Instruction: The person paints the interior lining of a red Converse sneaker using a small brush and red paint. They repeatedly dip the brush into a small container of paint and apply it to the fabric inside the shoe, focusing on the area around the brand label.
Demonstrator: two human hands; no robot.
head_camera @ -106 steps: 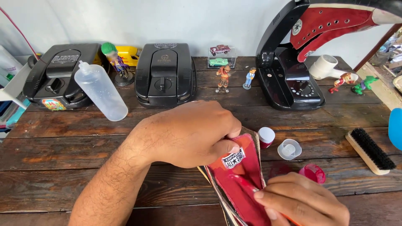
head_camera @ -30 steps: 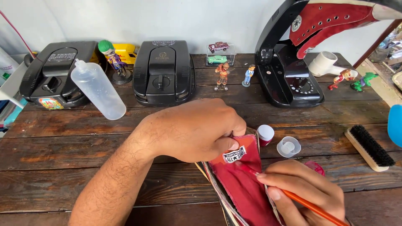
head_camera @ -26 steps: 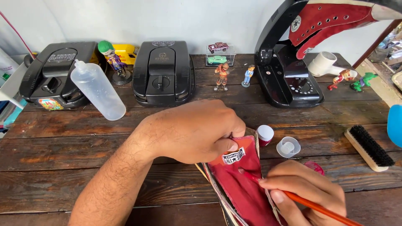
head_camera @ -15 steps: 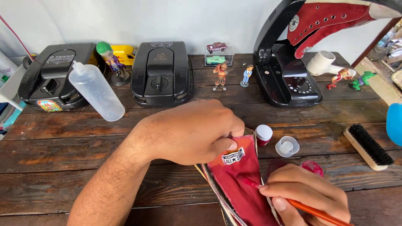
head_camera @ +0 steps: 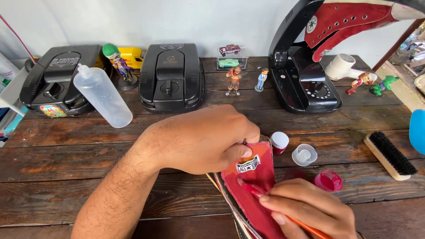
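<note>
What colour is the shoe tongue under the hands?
Red, the shoe tongue carries a small black-and-white label; head view.

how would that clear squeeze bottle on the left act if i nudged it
The squeeze bottle looks empty and thin-walled, so probably light. It stands tilted on the table, so a nudge may tip it. Being round, it would likely roll.

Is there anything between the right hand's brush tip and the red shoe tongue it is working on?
Nothing visible. The right hand holds the orange-handled brush with its tip on the red shoe tongue. The left hand grips the tongue's upper edge, above the tip and clear of it.
</note>
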